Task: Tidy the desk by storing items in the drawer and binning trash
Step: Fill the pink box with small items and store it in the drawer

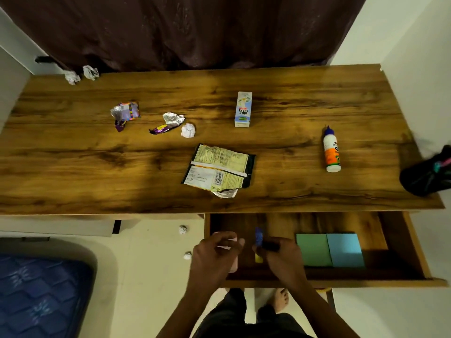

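The drawer [412,247] under the wooden desk [73,167] stands pulled out. Both hands hover over its left part. My left hand [214,254] curls its fingers and thumb round a pink note pad [228,239]. My right hand [284,258] grips a short dark marker [269,246]. A blue and yellow stick [258,237] lies between the hands, partly hidden. Green [313,250] and blue [345,250] note pads lie in the drawer. On the desk are a milkshake carton [243,109], a glue bottle [331,150], a flattened snack packet [219,168], two foil wrappers [125,113] [168,123] and a paper ball [188,130].
Two more paper balls [80,74] sit at the desk's back left corner, and two [183,229] [187,255] lie on the floor left of the drawer. A black pouch [429,174] rests at the desk's right edge. A blue mattress [41,296] fills the lower left.
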Action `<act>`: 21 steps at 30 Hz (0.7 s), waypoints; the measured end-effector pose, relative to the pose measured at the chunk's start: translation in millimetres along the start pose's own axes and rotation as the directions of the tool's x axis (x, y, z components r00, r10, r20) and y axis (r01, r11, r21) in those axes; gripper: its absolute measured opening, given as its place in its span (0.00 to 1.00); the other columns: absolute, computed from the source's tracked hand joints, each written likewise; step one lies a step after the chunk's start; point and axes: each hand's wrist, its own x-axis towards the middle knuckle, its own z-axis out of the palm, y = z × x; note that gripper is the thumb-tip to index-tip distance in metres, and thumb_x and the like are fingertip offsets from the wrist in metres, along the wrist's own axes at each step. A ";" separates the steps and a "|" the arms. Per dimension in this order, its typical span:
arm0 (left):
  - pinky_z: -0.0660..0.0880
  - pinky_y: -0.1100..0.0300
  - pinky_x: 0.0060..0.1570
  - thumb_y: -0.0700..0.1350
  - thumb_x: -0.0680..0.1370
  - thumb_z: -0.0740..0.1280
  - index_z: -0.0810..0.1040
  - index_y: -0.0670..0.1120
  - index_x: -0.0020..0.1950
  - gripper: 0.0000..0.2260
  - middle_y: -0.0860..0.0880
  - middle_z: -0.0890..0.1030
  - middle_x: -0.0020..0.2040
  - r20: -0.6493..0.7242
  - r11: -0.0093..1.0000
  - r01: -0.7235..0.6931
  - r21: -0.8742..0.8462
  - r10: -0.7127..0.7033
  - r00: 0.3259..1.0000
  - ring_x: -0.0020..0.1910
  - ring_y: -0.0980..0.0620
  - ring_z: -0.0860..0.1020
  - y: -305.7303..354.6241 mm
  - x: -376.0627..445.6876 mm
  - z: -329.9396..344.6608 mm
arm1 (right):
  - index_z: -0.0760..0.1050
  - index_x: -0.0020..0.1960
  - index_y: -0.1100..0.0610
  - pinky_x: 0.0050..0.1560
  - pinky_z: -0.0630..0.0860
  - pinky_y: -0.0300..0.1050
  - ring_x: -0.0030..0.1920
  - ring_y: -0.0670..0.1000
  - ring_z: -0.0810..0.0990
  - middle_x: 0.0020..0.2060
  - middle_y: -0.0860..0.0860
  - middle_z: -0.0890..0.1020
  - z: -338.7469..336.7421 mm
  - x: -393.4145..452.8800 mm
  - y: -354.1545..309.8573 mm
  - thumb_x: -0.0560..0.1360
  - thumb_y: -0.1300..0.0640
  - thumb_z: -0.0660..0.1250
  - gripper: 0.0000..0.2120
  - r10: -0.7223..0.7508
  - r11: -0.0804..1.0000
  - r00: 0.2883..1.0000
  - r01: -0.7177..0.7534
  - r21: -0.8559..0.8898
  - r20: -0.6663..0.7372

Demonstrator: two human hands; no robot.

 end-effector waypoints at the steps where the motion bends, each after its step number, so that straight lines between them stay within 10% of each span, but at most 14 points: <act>1: 0.82 0.63 0.41 0.56 0.74 0.76 0.86 0.58 0.51 0.07 0.59 0.87 0.43 -0.014 1.000 0.019 -0.008 -0.019 1.000 0.42 0.62 0.85 -4.3 -0.7 -8.2 | 0.84 0.52 0.45 0.39 0.75 0.35 0.41 0.40 0.82 0.42 0.41 0.85 5.3 5.8 -3.0 0.72 0.47 0.77 0.09 0.014 1.000 1.000 -0.014 0.004 -0.002; 13: 0.83 0.54 0.45 0.53 0.76 0.74 0.86 0.57 0.53 0.07 0.58 0.87 0.44 0.000 0.993 0.101 -0.057 -0.101 0.995 0.44 0.59 0.85 -32.9 -22.1 -32.4 | 0.83 0.51 0.56 0.32 0.67 0.34 0.47 0.50 0.82 0.41 0.49 0.78 56.2 53.6 5.5 0.75 0.58 0.72 0.05 0.174 0.951 0.983 -0.154 -0.268 0.051; 21: 0.80 0.65 0.43 0.48 0.77 0.74 0.86 0.56 0.51 0.05 0.59 0.87 0.42 0.007 0.990 0.122 -0.065 -0.122 0.993 0.43 0.60 0.85 -38.5 -30.8 -36.9 | 0.83 0.59 0.55 0.49 0.73 0.38 0.57 0.54 0.82 0.57 0.54 0.84 59.6 43.9 1.3 0.77 0.56 0.70 0.11 0.195 0.930 0.974 -0.147 -0.338 0.114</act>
